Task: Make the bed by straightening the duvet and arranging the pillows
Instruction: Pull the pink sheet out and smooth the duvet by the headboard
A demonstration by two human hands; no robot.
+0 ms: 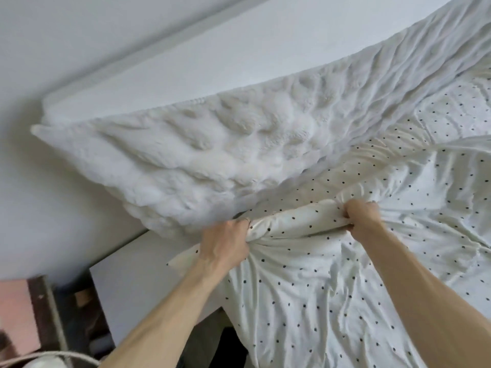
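Observation:
A white duvet [332, 288] with small black dots covers the bed, heavily creased. My left hand [225, 243] grips a bunched fold of its top edge at the bed's left corner. My right hand [362, 217] clutches the same rolled edge a little to the right. Behind that edge a fluffy white textured pillow or blanket [212, 155] runs along the head of the bed against a white headboard [212, 62]. A plain creased white sheet [438, 62] continues to the right. No other pillow is distinguishable.
A white bedside surface [132, 282] stands left of the bed, below the fluffy cover. Dark and pink items [21, 309] lie on the floor at bottom left. A white wall fills the upper left.

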